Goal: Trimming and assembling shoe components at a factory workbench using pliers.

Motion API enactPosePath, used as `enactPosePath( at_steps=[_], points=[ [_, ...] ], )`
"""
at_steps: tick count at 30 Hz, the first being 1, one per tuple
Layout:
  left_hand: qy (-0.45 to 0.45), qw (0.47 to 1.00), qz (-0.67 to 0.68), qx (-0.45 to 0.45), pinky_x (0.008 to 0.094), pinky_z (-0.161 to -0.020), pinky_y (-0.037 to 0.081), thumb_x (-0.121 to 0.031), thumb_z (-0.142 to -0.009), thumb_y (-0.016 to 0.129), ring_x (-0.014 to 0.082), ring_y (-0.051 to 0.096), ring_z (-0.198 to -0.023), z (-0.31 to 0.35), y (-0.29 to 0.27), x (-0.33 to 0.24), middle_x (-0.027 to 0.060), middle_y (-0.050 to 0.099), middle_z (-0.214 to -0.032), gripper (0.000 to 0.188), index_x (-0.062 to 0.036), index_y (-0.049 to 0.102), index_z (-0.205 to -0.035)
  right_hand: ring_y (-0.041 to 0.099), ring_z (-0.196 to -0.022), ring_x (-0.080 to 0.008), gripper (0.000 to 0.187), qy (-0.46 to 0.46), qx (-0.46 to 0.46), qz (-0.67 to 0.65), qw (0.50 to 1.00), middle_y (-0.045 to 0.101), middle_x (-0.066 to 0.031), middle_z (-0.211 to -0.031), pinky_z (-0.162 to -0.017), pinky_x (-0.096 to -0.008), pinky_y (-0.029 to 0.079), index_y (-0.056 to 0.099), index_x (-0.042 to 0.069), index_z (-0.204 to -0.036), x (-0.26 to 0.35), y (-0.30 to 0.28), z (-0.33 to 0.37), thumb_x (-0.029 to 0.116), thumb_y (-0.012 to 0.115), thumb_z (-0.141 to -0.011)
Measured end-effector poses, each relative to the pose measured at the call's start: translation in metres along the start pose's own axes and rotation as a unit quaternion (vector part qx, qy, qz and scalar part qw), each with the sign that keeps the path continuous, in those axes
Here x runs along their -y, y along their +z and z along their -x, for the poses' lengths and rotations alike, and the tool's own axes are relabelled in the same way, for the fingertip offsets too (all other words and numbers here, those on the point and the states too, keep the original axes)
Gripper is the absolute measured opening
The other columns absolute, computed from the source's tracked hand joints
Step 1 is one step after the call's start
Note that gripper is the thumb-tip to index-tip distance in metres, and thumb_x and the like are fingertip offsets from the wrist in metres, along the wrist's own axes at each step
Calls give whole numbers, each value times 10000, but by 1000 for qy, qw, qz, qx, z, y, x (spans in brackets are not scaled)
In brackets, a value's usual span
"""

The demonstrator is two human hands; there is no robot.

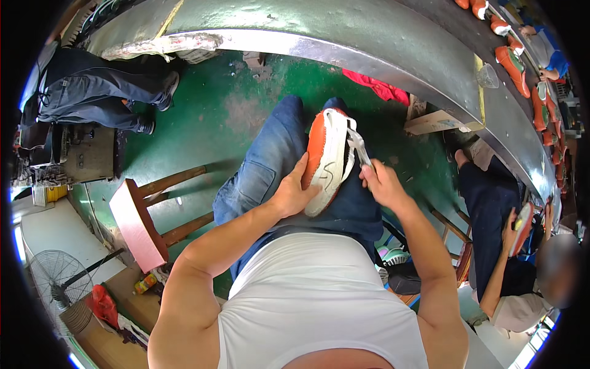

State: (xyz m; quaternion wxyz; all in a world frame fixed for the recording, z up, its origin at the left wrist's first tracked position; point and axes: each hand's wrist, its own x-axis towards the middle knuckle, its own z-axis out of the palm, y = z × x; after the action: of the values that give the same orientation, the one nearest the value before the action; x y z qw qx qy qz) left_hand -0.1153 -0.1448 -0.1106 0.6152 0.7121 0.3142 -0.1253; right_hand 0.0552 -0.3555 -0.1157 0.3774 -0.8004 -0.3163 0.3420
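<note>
A white shoe upper (332,157) with a dark curved line and an orange side (315,147) lies lengthwise over my lap. My left hand (296,189) grips it near the end closest to me, thumb on the orange part and fingers wrapped underneath. In my right hand (384,182) is a slim metal hand tool (358,146), whose head meets the white edge on the shoe's right side. Its exact kind is hard to make out. The fingers of my right hand are closed round its handle, partly hiding it.
A long dark bench (344,31) curves across the far side, with several orange shoes (513,71) along it at right. A wooden stool (144,224) stands at left, near a fan (61,286). One person (98,86) stands far left; another (504,264) at right holds a shoe (522,229).
</note>
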Motion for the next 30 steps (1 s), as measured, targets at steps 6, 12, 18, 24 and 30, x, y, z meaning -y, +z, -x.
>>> enactPosePath(
  at_steps=[6,12,18,24,30],
  points=[
    [58,942,-319,85,369,-1027,479,-101,-757,783,341,628,-1176,5,-40,-68,284,577,-1329,988,-60,213,-1564,626,-823,-111,308,73,-117,-247,959,653,-47,-954,-735,-267,499,565,-28,-1210,-49,42,44,209,535,-1017],
    [366,930,-12,-32,332,-817,569,-123,-743,851,208,718,-905,12,-74,-141,158,725,-1034,682,-6,476,-1301,530,-702,-67,303,68,-183,-297,935,621,-28,-951,-574,-214,415,531,17,-1278,-52,45,64,186,530,-1027],
    [208,973,-87,-42,340,-674,547,-376,-866,763,174,683,-717,-67,-32,-162,139,715,-807,454,45,684,-1018,616,-725,-159,257,61,-109,-88,988,653,-79,-873,-688,-303,504,583,9,-1175,-34,13,72,146,590,-958],
    [163,968,-144,122,411,-828,548,-305,-869,731,314,683,-1038,-36,-21,-12,233,694,-1109,620,25,527,-1353,658,-866,-271,389,-12,36,-26,999,668,-157,-983,-793,-351,508,563,16,-1278,17,-12,75,150,620,-918],
    [182,938,-290,-51,511,-642,535,-222,-986,528,433,671,-676,14,6,2,265,657,-752,315,52,620,-1110,609,-1072,-444,479,-76,104,41,991,611,-296,-1169,-927,-462,489,506,-103,-1284,48,-14,52,166,630,-908]
  ],
)
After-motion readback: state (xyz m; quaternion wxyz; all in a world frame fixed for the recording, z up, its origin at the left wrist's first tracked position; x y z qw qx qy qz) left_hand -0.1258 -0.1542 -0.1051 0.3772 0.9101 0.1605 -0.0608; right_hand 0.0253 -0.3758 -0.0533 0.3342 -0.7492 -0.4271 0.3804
